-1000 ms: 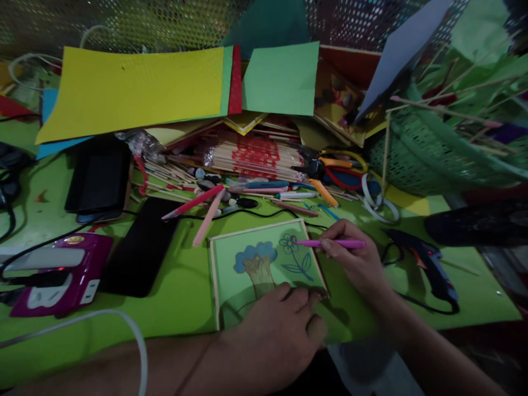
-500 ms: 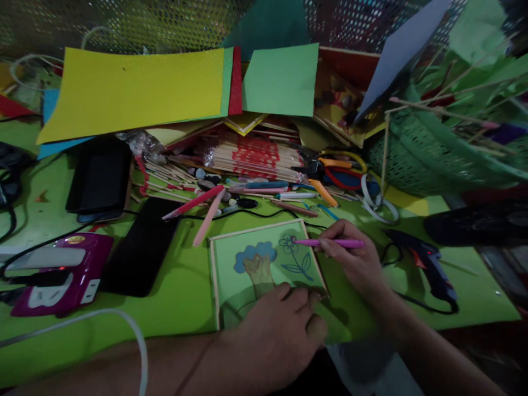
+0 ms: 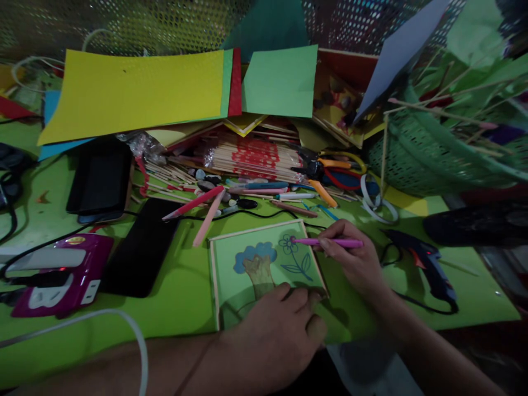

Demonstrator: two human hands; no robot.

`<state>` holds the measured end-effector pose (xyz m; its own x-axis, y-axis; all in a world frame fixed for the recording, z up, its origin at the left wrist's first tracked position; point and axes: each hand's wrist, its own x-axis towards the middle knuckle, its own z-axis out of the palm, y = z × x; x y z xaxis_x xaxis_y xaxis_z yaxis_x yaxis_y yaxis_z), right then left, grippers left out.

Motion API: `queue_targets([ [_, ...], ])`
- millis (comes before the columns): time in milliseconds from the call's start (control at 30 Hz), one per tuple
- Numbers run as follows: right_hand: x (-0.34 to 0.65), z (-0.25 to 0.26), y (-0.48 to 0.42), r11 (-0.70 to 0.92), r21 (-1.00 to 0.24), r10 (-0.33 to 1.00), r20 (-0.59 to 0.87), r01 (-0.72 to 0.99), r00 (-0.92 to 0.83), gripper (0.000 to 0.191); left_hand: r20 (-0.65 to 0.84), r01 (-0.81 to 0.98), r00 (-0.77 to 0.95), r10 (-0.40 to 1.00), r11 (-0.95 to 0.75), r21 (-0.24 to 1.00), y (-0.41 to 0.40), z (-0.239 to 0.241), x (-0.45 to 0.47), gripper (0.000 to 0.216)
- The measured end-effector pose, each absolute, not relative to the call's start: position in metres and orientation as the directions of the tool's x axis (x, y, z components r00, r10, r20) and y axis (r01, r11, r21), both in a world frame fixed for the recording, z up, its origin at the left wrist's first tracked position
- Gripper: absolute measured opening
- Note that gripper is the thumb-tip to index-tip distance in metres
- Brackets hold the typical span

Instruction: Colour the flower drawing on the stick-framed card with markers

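Head view: right hand (image 3: pixel 357 261) with pink marker (image 3: pixel 346 243) at the flower drawing (image 3: pixel 287 243) on a framed card (image 3: pixel 229 297).
The framed card lies on the green table (image 3: pixel 185 313) at the lower center of the frame, light wooden strips along its visible edges. The right hand, right of center, is closed in a pinch grip around the marker barrel; the barrel lies nearly level, tip pointing left at the right-hand petal. The left hand (image 3: pixel 280 333), bottom center, rests back upward across the card's lower part, fingers loosely bent; whether it grips the edge cannot be determined. A tree drawing (image 3: pixel 259 269) with a blue crown is left of the flower drawing. A glue gun (image 3: pixel 431 267) lies at the right of the frame; a black phone (image 3: pixel 140 250) lies at center left.
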<state>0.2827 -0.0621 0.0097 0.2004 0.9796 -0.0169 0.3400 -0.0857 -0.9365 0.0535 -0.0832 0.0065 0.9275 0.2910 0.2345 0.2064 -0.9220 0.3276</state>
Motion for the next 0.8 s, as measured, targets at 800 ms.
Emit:
queue_targets([
  [800,0.2808,0.0117,-0.0616,-0.089,-0.932,0.979,-0.018,0.35,0.201,0.013,0.252,0.206,0.922,0.295,-0.923,0.326,-0.0847,0.0043,0.0532,0.023],
])
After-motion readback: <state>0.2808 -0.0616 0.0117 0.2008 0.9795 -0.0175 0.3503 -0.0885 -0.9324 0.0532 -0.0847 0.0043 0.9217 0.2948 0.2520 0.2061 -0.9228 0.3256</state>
